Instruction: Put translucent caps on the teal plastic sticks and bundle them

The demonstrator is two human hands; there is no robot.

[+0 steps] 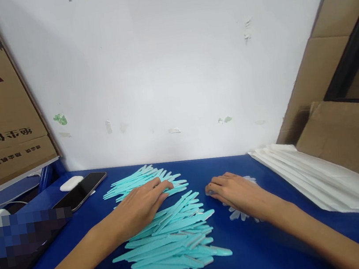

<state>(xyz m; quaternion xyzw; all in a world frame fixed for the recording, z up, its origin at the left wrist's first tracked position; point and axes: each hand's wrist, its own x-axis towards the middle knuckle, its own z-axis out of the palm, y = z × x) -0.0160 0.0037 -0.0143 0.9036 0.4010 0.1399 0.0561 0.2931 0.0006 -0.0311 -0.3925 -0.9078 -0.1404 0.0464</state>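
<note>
Slim turquoise razors (176,253), apparently the eyebrow kind, lie on a blue desk (257,257) in front of the worker, loosely overlapping with their tips fanned to the right. A second, farther pile of turquoise razors (125,186) sits near the wall, partly covered by the worker's arm and hand. Small clear plastic pieces (237,214), possibly blade covers, are scattered to the right of both piles, partly beneath the other hand.

The work looks to be partway through. Some ends in the far pile appear paler, which may mean that those razors are already covered, while edges in the near pile look bare; at this scale neither can be confirmed. If that reading is right, the near pile and the loose clear pieces are what is left, and the far pile is what is done.

The left hand (145,199) is palm down at the gap between the piles, thumb and forefinger only narrowly parted; whether it grips a razor cannot be told. The right hand (235,189) is curled over the clear pieces, with one just at its fingertips, though a firm hold cannot be made out.

Farther out, a smartphone (87,187) and a white case (71,183) rest at left, with a stack of white sheets or sleeves (306,179) at right. A printed cardboard box (2,106) stands at far left, before a scuffed white wall (169,64).
</note>
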